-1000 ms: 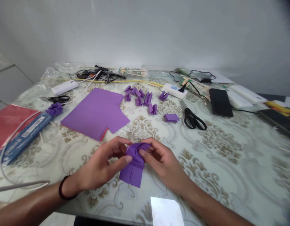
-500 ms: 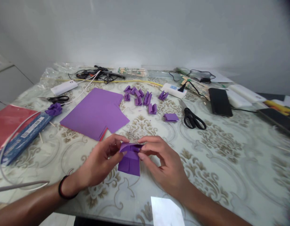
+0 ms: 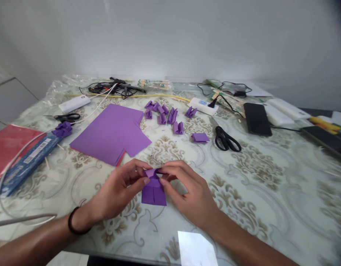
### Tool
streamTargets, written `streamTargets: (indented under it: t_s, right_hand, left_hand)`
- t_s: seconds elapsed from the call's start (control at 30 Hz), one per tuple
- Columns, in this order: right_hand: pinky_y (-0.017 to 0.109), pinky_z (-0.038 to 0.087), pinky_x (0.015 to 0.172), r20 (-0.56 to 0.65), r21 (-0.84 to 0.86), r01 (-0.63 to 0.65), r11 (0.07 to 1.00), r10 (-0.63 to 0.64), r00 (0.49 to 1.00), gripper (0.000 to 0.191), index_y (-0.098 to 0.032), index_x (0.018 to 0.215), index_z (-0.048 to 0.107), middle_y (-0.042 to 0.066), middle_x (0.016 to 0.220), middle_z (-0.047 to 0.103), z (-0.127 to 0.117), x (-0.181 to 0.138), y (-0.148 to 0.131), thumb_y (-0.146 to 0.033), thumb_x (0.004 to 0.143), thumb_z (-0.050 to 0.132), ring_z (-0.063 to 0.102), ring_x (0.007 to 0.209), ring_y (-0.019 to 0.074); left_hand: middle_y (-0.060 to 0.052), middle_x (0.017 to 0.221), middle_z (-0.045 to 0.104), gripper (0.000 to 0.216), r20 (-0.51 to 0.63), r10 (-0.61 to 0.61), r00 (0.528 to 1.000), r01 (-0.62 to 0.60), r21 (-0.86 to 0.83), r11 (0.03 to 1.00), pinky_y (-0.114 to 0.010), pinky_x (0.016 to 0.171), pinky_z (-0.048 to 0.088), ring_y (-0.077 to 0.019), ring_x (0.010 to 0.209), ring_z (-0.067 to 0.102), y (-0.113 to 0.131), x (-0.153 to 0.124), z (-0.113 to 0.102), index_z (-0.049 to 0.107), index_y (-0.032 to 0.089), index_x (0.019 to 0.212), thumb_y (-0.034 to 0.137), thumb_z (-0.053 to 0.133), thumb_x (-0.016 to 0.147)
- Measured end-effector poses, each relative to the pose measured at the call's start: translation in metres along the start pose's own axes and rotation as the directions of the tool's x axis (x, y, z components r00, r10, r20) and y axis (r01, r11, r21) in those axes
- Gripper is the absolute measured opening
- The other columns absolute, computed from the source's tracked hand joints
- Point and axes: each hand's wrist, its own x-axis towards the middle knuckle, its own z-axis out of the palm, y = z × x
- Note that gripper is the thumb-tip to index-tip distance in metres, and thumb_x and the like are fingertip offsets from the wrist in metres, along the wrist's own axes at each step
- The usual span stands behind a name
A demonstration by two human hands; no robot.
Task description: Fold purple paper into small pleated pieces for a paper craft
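Observation:
A small folded purple paper piece [image 3: 153, 192] sits between my two hands near the table's front edge. My left hand [image 3: 117, 192] pinches its upper left part with thumb and fingers. My right hand [image 3: 188, 194] pinches the upper right part, fingers curled over the fold. The lower half of the piece hangs flat with a crease down its middle. Behind my hands lie purple paper sheets [image 3: 112, 133] and several small folded purple pieces [image 3: 166, 115], plus one flat folded piece [image 3: 200, 137].
Black scissors [image 3: 227, 140] lie right of centre, another pair [image 3: 66, 117] at the left. A black phone [image 3: 257, 119], white power banks [image 3: 74, 103] and cables stand along the back. A red sheet [image 3: 9, 144] and blue packet [image 3: 26, 160] lie left.
Both hands drew closer together and folded the paper's upper part down, so the piece now looks shorter and more compact. It stays in both hands.

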Motion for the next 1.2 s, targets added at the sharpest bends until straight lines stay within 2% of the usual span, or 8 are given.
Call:
streamTargets:
  t_s: [0.27,0.37,0.53,0.67,0.8,0.9,1.07,1.2]
  right_hand:
    - [0.034,0.065,0.078,-0.024,-0.059,-0.036,0.998,0.034,0.999,0.017,-0.025,0.101,0.070,0.006,0.102,0.071,-0.0020,0.0024,0.0007,-0.012,0.102,0.061,0.073,0.090,0.0213]
    - [0.032,0.063,0.077,-0.028,-0.061,-0.016,0.998,0.014,1.000,0.016,-0.024,0.100,0.069,0.006,0.102,0.069,-0.0023,0.0020,0.0014,-0.011,0.103,0.060,0.072,0.089,0.0196]
    - [0.033,0.061,0.087,0.002,-0.025,0.035,0.999,-0.035,0.999,0.019,-0.025,0.105,0.067,0.006,0.109,0.068,-0.0030,-0.0006,0.0019,-0.008,0.103,0.060,0.071,0.098,0.0197]
    - [0.033,0.059,0.096,0.036,0.009,0.095,0.995,-0.096,0.995,0.018,-0.025,0.106,0.067,0.006,0.114,0.066,-0.0035,-0.0013,0.0011,-0.008,0.104,0.061,0.070,0.106,0.0196]
    - [0.031,0.058,0.097,0.032,0.018,0.105,0.994,-0.106,0.994,0.018,-0.025,0.107,0.067,0.006,0.115,0.064,-0.0036,-0.0011,0.0008,-0.008,0.104,0.062,0.068,0.107,0.0192]
    - [0.030,0.057,0.096,0.048,0.028,0.109,0.994,-0.110,0.993,0.016,-0.024,0.107,0.066,0.006,0.115,0.063,-0.0035,-0.0017,0.0021,-0.009,0.105,0.062,0.068,0.107,0.0189]
    - [0.028,0.057,0.091,0.081,0.038,0.108,0.993,-0.110,0.991,0.016,-0.024,0.106,0.064,0.007,0.119,0.062,-0.0029,-0.0021,0.0036,-0.008,0.106,0.059,0.067,0.108,0.0187]
    - [0.028,0.056,0.094,0.084,0.038,0.138,0.990,-0.141,0.986,0.018,-0.024,0.108,0.062,0.007,0.120,0.061,-0.0028,-0.0022,0.0027,-0.007,0.107,0.054,0.066,0.112,0.0188]
  left_hand:
    - [0.006,0.079,0.050,0.024,0.014,0.036,0.999,-0.037,0.072,0.997,-0.022,0.061,0.041,-0.0114,0.067,0.049,0.0002,-0.0023,0.0002,0.061,0.024,0.126,0.024,0.063,0.102]
    - [0.007,0.080,0.047,0.030,-0.009,0.037,0.999,-0.036,0.087,0.996,-0.020,0.058,0.041,-0.0097,0.065,0.050,0.0033,-0.0016,0.0038,0.060,0.024,0.125,0.018,0.065,0.096]
    - [0.003,0.095,0.060,0.036,0.015,0.016,1.000,-0.017,0.075,0.997,-0.023,0.066,0.053,-0.0126,0.077,0.065,0.0032,-0.0011,0.0057,0.060,0.026,0.125,0.021,0.073,0.092]
    - [-0.002,0.110,0.070,0.031,0.038,0.019,0.999,-0.027,0.214,0.976,-0.027,0.073,0.054,-0.0156,0.083,0.066,0.0003,-0.0023,0.0019,0.065,0.027,0.127,0.024,0.070,0.096]
    - [-0.004,0.107,0.074,0.029,0.022,-0.009,1.000,0.003,0.282,0.960,-0.029,0.074,0.053,-0.0193,0.088,0.067,0.0012,-0.0035,0.0002,0.067,0.024,0.126,0.026,0.068,0.097]
    - [-0.002,0.102,0.074,0.027,0.009,0.034,0.999,-0.035,0.263,0.964,-0.028,0.072,0.052,-0.0185,0.086,0.068,-0.0001,-0.0032,0.0001,0.066,0.024,0.126,0.024,0.066,0.098]
    - [-0.003,0.118,0.075,0.030,0.007,0.119,0.993,-0.118,0.218,0.969,-0.028,0.079,0.055,-0.0208,0.102,0.070,-0.0049,-0.0012,-0.0016,0.067,0.026,0.128,0.018,0.064,0.099]
    - [-0.002,0.113,0.076,0.027,0.003,0.110,0.994,-0.108,0.208,0.972,-0.027,0.078,0.054,-0.0190,0.097,0.071,-0.0031,-0.0007,-0.0022,0.070,0.026,0.123,0.017,0.063,0.099]
